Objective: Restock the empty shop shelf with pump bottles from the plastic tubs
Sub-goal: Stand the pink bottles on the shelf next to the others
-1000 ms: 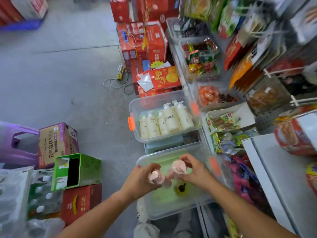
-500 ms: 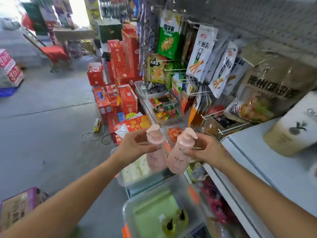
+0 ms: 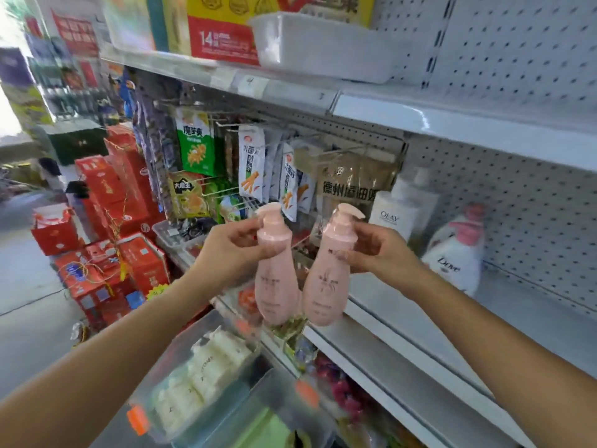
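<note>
Two pink pump bottles raised to shelf height. The left hand (image 3: pixel 232 250) pinches the neck of the left pink bottle (image 3: pixel 276 286) between thumb and curled fingers. The right hand (image 3: pixel 378 250) holds the neck of the right pink bottle (image 3: pixel 326 292) in the same way. Both bottles hang in the air just in front of the white shelf (image 3: pixel 436 334), with their bases close together; whether they touch cannot be told.

A second earlier both hands were low inside the near tub (image 3: pixel 258 425), closing on the pump heads. The bottles have since been lifted clear of it and carried up to shelf level. The far tub (image 3: pixel 206 331) holds white bottles (image 3: pixel 200 376).

The pick appears complete and only the placing remains. The next move is probably to carry the pair over the shelf's front lip and set them upright near the two white bottles (image 3: pixel 392 218) standing on it.
</note>
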